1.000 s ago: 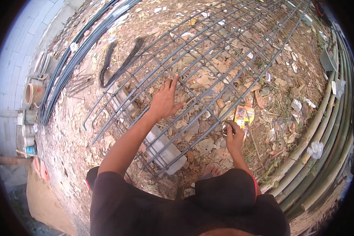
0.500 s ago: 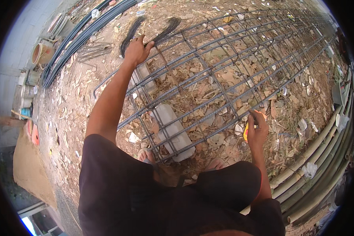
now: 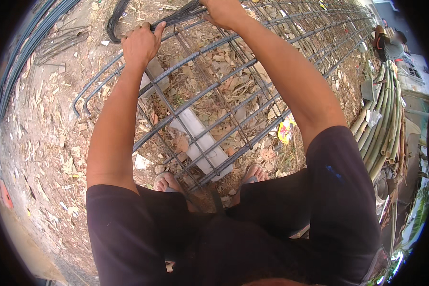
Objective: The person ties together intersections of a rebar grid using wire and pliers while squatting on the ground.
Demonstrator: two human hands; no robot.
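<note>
A bundle of thin black binding wire (image 3: 180, 17) lies bent across the far left part of a rebar cage (image 3: 218, 84). At the bend, my left hand (image 3: 141, 44) is closed on the wire, its thumb against the strands. My right hand (image 3: 225, 13) grips the same bundle farther right, at the picture's upper edge; its fingers are partly hidden. Another part of the bundle curves away beyond my left hand. Beneath the near end of the cage a pale concrete block (image 3: 203, 147) lies between my feet, and a second block (image 3: 153, 76) sits farther off.
Long dark rebars (image 3: 31, 45) lie at the far left, beside thin loose rods (image 3: 62, 44). Bamboo poles (image 3: 385, 119) are stacked at the right. A yellow and red wrapper (image 3: 285, 130) lies by the cage. Another person (image 3: 392, 46) is at the far right.
My right hand has moved from the cage's near edge up to the wire bundle and taken hold of it. The view has turned right, bringing the other person into sight.
</note>
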